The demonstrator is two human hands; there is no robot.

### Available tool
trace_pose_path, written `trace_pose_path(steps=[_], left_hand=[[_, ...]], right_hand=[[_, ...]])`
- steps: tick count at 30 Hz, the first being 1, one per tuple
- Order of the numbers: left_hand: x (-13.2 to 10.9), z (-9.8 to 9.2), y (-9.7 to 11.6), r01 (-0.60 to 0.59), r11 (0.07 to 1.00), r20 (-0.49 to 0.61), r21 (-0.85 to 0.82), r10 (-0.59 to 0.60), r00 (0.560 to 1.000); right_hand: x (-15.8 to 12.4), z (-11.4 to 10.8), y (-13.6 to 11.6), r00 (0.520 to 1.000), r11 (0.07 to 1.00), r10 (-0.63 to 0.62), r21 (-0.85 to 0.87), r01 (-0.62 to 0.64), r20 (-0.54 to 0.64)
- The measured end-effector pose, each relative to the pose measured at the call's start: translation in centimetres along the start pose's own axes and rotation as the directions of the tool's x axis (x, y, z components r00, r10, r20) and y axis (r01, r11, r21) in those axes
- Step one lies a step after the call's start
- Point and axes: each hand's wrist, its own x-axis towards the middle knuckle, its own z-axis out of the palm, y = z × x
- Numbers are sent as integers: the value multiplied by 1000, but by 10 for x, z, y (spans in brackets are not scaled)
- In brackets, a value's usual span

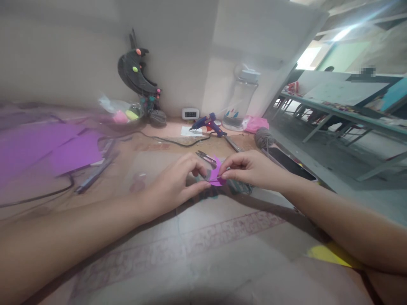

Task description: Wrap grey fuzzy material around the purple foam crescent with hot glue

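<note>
A small purple piece of paper (216, 173) with a curved, crescent-like outline is pinched between my two hands above the middle of the table. My left hand (181, 182) grips its left edge between thumb and curled fingers. At its right side, the thumb and forefinger of my right hand (251, 169) are pressed together on it. A thin dark strand seems to run across the paper between my fingertips, too blurred to name. Just behind the paper lie small thread snips (206, 159). Teal-and-dark material (240, 187) shows under my right hand.
A glue gun (206, 123) rests behind my hands, its cord (178, 143) running left. Behind are a clock (190, 113) and bottle (241, 99). Purple sheets (76, 150) lie left; a yarn ball (264, 137), phone (291, 164) and yellow paper (330, 254) lie right.
</note>
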Motion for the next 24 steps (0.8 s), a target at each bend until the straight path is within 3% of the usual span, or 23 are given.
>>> trace_pose_path(steps=[12, 17, 21, 24], left_hand=[[2, -7, 7, -12, 997, -1, -76, 11, 1000], [4, -6, 1, 137, 974, 38, -178, -132, 990], [4, -4, -6, 307, 885, 100, -350, -290, 952], [5, -4, -8, 362, 828, 162, -429, -323, 932]], right_hand=[[5, 12, 7, 998, 996, 58, 68, -59, 19], [1, 26, 5, 997, 997, 74, 16, -74, 11], [-2, 33, 3, 998, 994, 15, -112, -22, -59], [-3, 34, 1, 995, 987, -41, -156, 27, -87]])
